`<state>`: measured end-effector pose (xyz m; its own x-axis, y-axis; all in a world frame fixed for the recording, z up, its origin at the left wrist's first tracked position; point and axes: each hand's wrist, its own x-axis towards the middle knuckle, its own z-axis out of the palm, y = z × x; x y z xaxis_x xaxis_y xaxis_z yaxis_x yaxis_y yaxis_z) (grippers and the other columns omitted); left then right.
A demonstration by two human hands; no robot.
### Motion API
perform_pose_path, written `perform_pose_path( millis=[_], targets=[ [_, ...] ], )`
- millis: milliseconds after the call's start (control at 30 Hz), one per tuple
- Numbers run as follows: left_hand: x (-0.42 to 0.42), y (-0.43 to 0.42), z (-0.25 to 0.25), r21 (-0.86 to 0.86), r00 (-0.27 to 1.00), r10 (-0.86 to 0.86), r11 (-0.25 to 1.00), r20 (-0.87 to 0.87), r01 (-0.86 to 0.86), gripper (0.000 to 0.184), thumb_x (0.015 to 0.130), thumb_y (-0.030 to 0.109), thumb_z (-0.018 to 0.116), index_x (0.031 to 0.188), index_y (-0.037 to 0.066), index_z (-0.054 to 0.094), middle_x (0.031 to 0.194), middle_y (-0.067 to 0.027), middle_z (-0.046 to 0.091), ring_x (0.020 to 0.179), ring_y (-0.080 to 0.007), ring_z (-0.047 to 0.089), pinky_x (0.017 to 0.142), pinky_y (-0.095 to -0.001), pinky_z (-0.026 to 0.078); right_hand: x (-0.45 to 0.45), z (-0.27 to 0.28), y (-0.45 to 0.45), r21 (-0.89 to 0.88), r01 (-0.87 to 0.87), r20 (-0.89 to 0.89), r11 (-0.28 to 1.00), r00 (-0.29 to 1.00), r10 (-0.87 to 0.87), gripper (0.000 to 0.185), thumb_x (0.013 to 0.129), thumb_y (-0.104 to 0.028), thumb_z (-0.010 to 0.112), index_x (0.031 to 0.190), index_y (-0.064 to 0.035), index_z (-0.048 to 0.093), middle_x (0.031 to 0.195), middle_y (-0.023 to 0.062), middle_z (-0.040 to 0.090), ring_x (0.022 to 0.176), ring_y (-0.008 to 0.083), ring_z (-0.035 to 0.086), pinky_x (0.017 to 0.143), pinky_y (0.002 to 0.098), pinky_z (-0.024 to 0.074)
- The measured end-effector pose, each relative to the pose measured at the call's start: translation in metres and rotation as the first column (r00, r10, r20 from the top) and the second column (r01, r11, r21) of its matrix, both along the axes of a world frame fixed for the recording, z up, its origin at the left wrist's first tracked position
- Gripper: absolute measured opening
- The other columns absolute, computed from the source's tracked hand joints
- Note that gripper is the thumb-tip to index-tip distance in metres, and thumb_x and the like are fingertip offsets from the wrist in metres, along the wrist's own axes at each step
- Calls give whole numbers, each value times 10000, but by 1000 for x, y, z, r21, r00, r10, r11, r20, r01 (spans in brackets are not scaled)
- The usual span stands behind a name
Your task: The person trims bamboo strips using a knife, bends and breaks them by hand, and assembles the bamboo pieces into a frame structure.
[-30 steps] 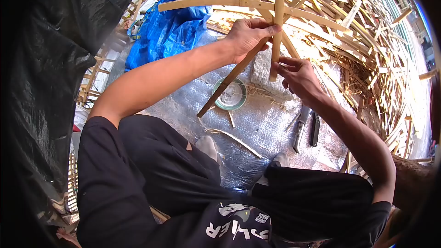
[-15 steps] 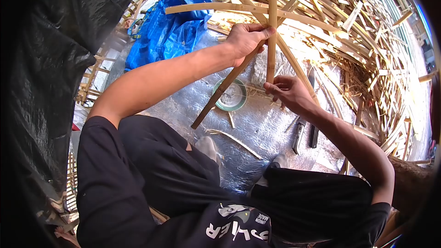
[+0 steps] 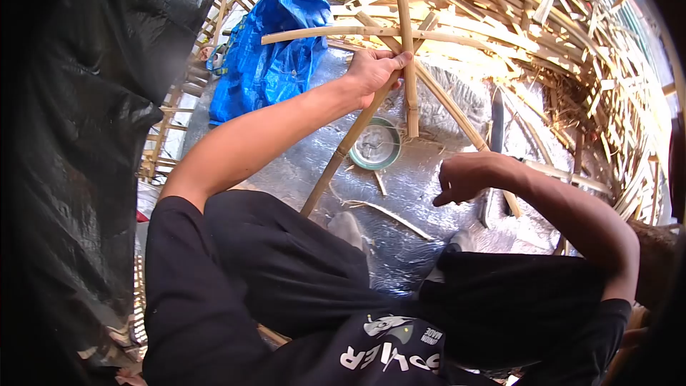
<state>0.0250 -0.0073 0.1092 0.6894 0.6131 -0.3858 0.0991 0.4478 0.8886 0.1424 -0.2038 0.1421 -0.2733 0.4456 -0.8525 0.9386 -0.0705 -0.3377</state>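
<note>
My left hand [image 3: 377, 75] pinches several bamboo strips where they cross, thumb on the short upright strip [image 3: 410, 111]. A crosswise strip [image 3: 304, 33] runs behind the upright one. One long strip [image 3: 334, 161] slants to the lower left, another [image 3: 450, 109] to the lower right, together forming a star-like frame. My right hand [image 3: 468, 175] is off the upright strip, near the lower end of the right slanting strip, its wrist bent and its fingers loosely curved, with nothing seen in them. A knife blade [image 3: 498, 121] lies just beyond it; the handle area is partly covered by my hand and the strip.
A round green-rimmed container [image 3: 363, 163] sits on the silvery floor sheet [image 3: 400, 204]. A thin loose sliver [image 3: 393, 219] lies nearer my feet. At upper left is a blue tarp bag [image 3: 268, 75]. A large heap of split bamboo [image 3: 557, 36] fills the upper right.
My right hand has let go of the upright strip's lower end and moved down and right. My left hand still grips the crossing; the frame appears slightly lower and to the left.
</note>
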Motion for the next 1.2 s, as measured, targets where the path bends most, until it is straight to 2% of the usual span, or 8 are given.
perform_pose_path(
  millis=[67, 200, 333, 567, 700, 767, 1100, 1200],
  targets=[
    [-6, 4, -16, 2, 999, -15, 1000, -40, 15, 185, 908, 240, 731, 864, 62, 717, 769, -3, 671, 632, -90, 561, 540, -244, 475, -17, 36, -8, 265, -170, 19, 949, 985, 171, 430, 929, -375, 616, 758, 6, 718, 713, 179, 677, 678, 333, 668, 644, 437, 533],
    [-12, 2, -20, 33, 996, -42, 998, -76, 45, 228, 881, 274, 758, 931, 59, 704, 804, 4, 680, 660, -90, 594, 545, -246, 491, -57, 124, -19, 623, 144, -235, 769, 972, 9, 339, 970, -285, 595, 817, 14, 637, 640, 213, 627, 576, 381, 626, 557, 432, 521],
    [-12, 6, -22, 59, 996, -24, 998, -84, 29, 210, 897, 257, 744, 906, 50, 709, 801, -5, 675, 682, -96, 587, 573, -273, 484, -73, 170, -41, 157, 778, -896, 609, 371, -243, 209, 971, -166, 595, 918, 23, 666, 605, 80, 602, 542, 220, 606, 509, 370, 483],
    [-11, 5, -24, 44, 996, 18, 999, -92, -14, 168, 887, 195, 752, 889, 34, 703, 790, -31, 673, 639, -107, 586, 548, -271, 507, -55, 153, -34, -120, 521, -892, 845, 317, -322, 814, 612, -807, 654, 843, -27, 689, 565, -16, 543, 466, 53, 513, 435, 198, 303],
    [-13, 5, -30, 61, 994, 17, 998, -107, -11, 158, 890, 183, 748, 891, 31, 704, 795, -31, 677, 640, -102, 586, 552, -274, 511, -64, 165, -39, -152, 845, -768, 514, 226, -599, 805, 590, -817, 667, 783, -36, 697, 541, -26, 530, 420, 52, 479, 430, 203, 303],
    [-13, 5, -27, 47, 994, 21, 999, -111, -16, 151, 892, 180, 744, 894, 33, 705, 797, -30, 678, 641, -101, 586, 554, -277, 509, -47, 156, -28, 144, 638, -826, 756, 498, -263, 788, 579, -799, 688, 786, -39, 698, 540, -28, 523, 426, 54, 483, 432, 208, 311],
    [-4, 26, -48, 300, 996, -32, 952, -88, 57, 253, 958, 285, 648, 824, 71, 638, 701, -23, 624, 584, -124, 555, 515, -279, 435, -24, 126, -29, 287, 623, -756, 728, 613, -227, 801, 567, -796, 714, 804, -32, 684, 542, -11, 511, 446, 78, 496, 447, 241, 326],
    [-5, 23, -50, 13, 997, -64, 998, 37, 64, 116, 925, 185, 700, 921, 70, 710, 794, -31, 693, 634, -121, 598, 542, -281, 464, -19, 123, -29, 318, 611, -731, 725, 645, -223, 806, 563, -795, 722, 810, -30, 680, 543, -6, 508, 452, 86, 500, 451, 251, 331]
  ],
)
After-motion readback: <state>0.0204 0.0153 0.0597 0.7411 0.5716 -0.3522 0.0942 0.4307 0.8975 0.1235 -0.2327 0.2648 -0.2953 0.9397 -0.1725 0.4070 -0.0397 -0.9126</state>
